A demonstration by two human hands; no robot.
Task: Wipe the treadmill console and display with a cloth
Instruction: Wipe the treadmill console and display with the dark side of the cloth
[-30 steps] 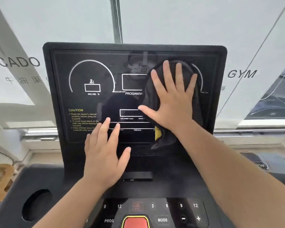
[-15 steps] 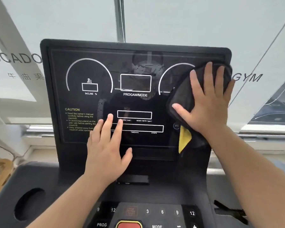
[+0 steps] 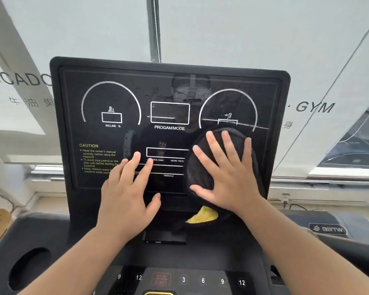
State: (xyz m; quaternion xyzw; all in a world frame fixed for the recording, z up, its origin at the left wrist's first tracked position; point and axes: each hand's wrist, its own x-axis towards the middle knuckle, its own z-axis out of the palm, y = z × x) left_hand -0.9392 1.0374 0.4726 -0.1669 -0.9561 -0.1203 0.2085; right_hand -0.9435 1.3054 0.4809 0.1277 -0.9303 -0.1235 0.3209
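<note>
We have swept the cloth (image 3: 202, 165) down from the display's (image 3: 115, 99) upper right corner, right hand (image 3: 228, 173) flat on it, fingers apart like the bracing left hand (image 3: 126, 192), so the lower right gets wiped.

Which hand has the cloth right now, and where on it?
The right hand presses flat on the middle of the dark cloth against the display; no closed grip. The left hand rests bare on the display.

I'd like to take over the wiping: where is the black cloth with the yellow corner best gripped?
Grip the loose yellow corner hanging below the right hand, coming from underneath. The rest of the black cloth is pressed flat against the treadmill display, leaving no free edge.
</note>
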